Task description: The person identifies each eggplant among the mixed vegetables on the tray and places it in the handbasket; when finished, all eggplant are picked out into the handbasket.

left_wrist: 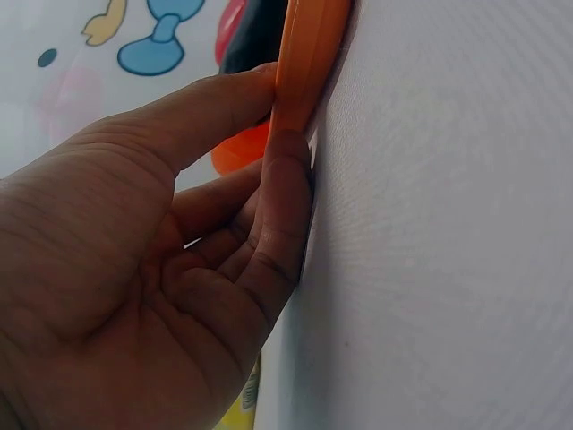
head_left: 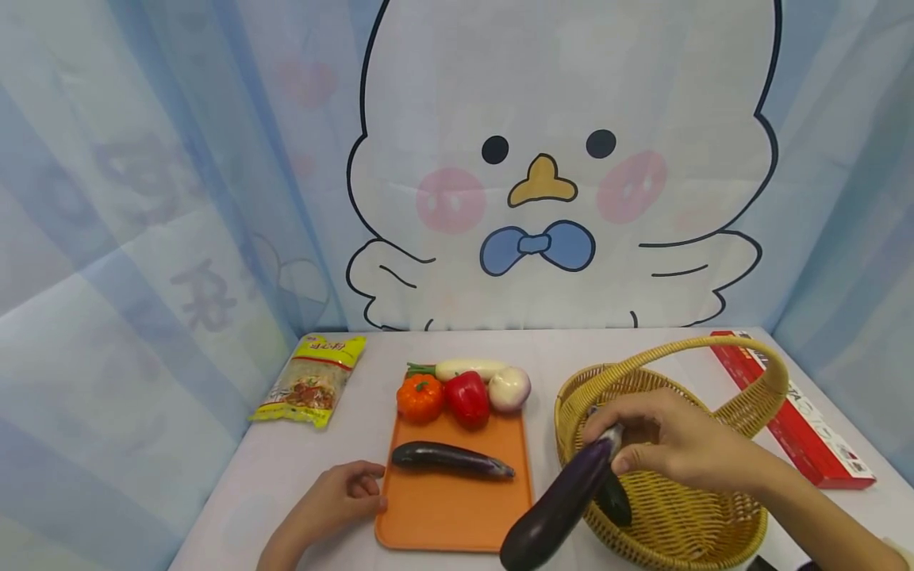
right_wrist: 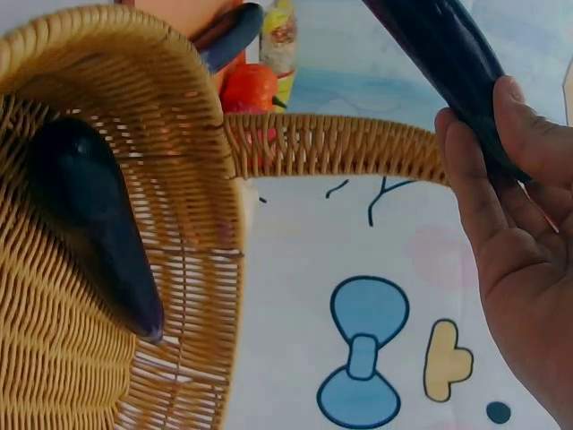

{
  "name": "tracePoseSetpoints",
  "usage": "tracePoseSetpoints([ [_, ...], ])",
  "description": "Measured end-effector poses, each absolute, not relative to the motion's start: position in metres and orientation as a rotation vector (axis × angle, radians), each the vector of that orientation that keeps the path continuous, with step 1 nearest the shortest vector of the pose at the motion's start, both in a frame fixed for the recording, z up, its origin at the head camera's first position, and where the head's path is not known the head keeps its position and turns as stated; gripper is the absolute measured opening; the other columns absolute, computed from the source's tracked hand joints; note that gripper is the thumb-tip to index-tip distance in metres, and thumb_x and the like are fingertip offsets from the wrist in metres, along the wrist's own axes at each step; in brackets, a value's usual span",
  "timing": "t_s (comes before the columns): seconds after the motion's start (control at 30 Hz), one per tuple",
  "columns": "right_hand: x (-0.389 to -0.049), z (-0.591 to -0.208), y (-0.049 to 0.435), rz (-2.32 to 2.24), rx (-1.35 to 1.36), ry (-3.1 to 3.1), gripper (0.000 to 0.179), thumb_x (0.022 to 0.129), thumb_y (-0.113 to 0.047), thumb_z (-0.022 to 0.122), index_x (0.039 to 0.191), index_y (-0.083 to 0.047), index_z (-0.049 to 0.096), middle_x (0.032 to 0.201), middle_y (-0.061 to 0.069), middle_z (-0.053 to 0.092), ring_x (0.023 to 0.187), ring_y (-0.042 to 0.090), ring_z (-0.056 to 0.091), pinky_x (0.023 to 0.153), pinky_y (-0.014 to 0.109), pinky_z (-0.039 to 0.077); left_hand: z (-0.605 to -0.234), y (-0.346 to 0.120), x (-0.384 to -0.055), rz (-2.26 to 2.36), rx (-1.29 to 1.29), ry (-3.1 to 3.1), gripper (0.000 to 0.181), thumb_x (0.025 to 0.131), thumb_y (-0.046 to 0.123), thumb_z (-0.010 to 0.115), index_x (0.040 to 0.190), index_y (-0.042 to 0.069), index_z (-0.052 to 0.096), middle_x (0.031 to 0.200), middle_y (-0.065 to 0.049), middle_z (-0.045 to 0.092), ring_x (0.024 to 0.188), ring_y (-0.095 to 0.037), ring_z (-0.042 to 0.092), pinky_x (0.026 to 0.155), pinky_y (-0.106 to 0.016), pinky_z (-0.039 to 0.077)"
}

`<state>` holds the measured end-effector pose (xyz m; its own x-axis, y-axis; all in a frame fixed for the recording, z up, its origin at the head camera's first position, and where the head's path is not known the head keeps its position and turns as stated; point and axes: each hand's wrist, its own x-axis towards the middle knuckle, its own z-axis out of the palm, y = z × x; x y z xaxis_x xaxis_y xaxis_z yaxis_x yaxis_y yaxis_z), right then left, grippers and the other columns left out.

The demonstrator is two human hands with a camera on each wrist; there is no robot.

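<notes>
At the far left, hanging loosely: a pale blue and white curtain. Beside it on the white table, a yellow food packet, lying aslant. Nearer, a left hand, thumb and fingers clamped on the left edge of an orange tray. At the tray's far end, from left to right: an orange pepper, a white radish lying crosswise behind, a red pepper, and a round white-and-purple onion. Across the tray's middle, one dark eggplant, stem end to the right. Farther right, held aslant in the air, a second eggplant, stem end up, fat end down near the tray's near right corner. Around its stem end, a right hand, thumb and fingers clamped on it. Behind that hand in the head view, a woven basket with an arched handle. Inside the basket, toward its left wall, a third eggplant, seen best from the right wrist. At the far right, lying flat just beyond the basket, a red and white box.
</notes>
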<state>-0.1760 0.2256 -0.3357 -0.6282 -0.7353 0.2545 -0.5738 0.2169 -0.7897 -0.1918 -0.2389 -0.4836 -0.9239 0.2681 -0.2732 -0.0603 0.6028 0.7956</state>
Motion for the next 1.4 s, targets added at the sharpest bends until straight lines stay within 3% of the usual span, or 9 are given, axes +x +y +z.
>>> tracePoseSetpoints([
  [0.4,-0.200,-0.329,0.256,-1.284,-1.286,2.207,0.030,0.089,-0.001,0.070,0.117,-0.009,0.065,0.114,0.010,0.064,0.080,0.022,0.063,0.069,0.034,0.054,-0.486,-0.241,-0.192,1.281,0.203,2.460,0.053,0.082,0.029,0.081,0.122,0.000,0.063,0.084,-0.002,0.062,0.074,-0.019,0.058,0.068,-0.034,0.049],
  [0.73,-0.217,-0.329,0.272,-1.162,-1.195,2.300,0.026,0.088,-0.009,0.073,0.113,-0.014,0.067,0.106,0.004,0.066,0.077,0.020,0.063,0.065,0.033,0.054,-0.487,-0.240,-0.193,1.266,0.182,2.461,0.053,0.082,0.031,0.081,0.122,0.001,0.063,0.084,-0.002,0.062,0.074,-0.019,0.058,0.069,-0.035,0.048],
  [1.07,-0.239,-0.336,0.286,-1.208,-1.223,2.080,0.029,0.090,0.005,0.064,0.118,-0.005,0.063,0.112,0.013,0.061,0.089,0.029,0.061,0.074,0.037,0.053,-0.486,-0.240,-0.193,1.253,0.176,2.469,0.056,0.081,0.035,0.081,0.123,0.001,0.063,0.085,-0.001,0.062,0.074,-0.018,0.058,0.069,-0.035,0.049],
  [1.4,-0.251,-0.337,0.297,-1.079,-1.024,2.219,0.023,0.095,-0.010,0.065,0.117,-0.011,0.064,0.104,0.010,0.065,0.088,0.022,0.061,0.072,0.034,0.051,-0.485,-0.240,-0.193,1.254,0.170,2.466,0.055,0.082,0.033,0.080,0.123,0.000,0.063,0.084,-0.002,0.062,0.072,-0.018,0.058,0.067,-0.034,0.048],
])
